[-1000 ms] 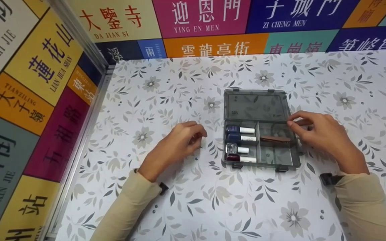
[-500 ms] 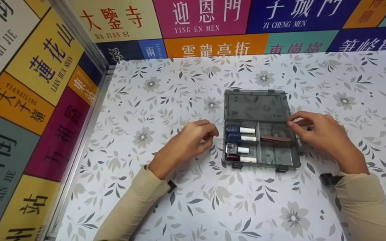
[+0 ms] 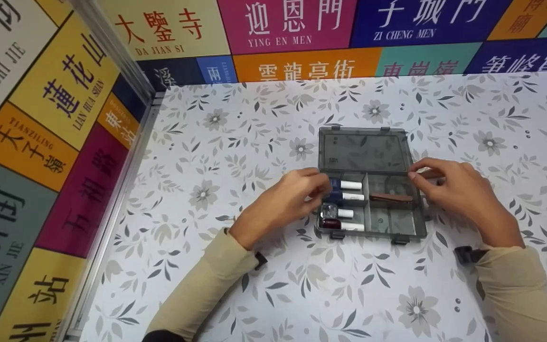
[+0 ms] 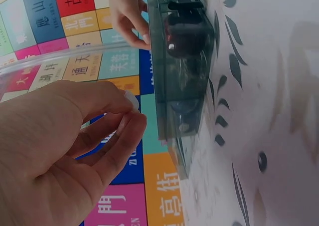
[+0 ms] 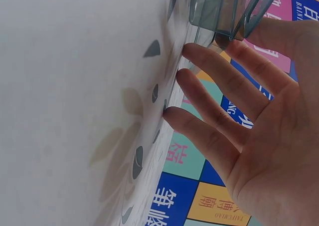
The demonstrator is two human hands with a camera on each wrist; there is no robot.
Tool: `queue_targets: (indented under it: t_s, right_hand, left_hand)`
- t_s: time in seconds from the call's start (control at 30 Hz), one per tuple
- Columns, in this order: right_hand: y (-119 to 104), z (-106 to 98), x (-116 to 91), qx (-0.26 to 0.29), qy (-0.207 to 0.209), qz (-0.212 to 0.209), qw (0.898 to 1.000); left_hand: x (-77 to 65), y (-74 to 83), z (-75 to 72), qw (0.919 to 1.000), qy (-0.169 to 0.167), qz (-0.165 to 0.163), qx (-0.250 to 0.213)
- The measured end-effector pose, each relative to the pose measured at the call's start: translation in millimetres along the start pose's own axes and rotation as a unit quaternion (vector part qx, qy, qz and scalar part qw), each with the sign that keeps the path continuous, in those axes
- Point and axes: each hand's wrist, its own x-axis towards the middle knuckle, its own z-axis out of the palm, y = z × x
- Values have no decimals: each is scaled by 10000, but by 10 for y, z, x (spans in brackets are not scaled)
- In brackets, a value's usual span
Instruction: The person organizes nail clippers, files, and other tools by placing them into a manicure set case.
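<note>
A smoky-grey clear plastic organizer box (image 3: pixel 390 233) lies on the table with its lid (image 3: pixel 363 149) folded back. In its left half lie two dark blue nail polish bottles (image 3: pixel 349 196), a clear glittery nail polish (image 3: pixel 329 210) and a dark red one (image 3: pixel 330 223), all with white caps. A slim brown implement (image 3: pixel 391 197) lies in the right half. My left hand (image 3: pixel 297 192), thumb and fingertips loosely together with nothing between them, is at the box's left side, overlapping the blue bottles. My right hand (image 3: pixel 458 190) pinches the box's right edge near the hinge; its other fingers (image 5: pixel 199 131) reach down to the table.
The table (image 3: pixel 273 294) has a white cover with grey flowers and leaves. Panels with coloured blocks of lettering (image 3: pixel 302 61) stand along the back and left, with a metal frame (image 3: pixel 147 97) at the left corner.
My left hand has moved right and slightly up, from beside the box to its left edge, where it partly covers the blue bottles. The right hand and the box have stayed put.
</note>
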Motion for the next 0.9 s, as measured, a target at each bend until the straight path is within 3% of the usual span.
queue_targets:
  t_s: [0.23,0.63,0.9]
  right_hand:
    - [1,3,0,-11,-12,11,10000]
    - [15,-1,-12,3,40,-44,10000]
    - [12,1,-2,-43,99,-99,9999]
  left_hand:
    - [80,67,61,9999,-110,-72,60]
    - [226,128,206,9990,-31,431,105]
    - [278,189,290,9978,-83,575,320]
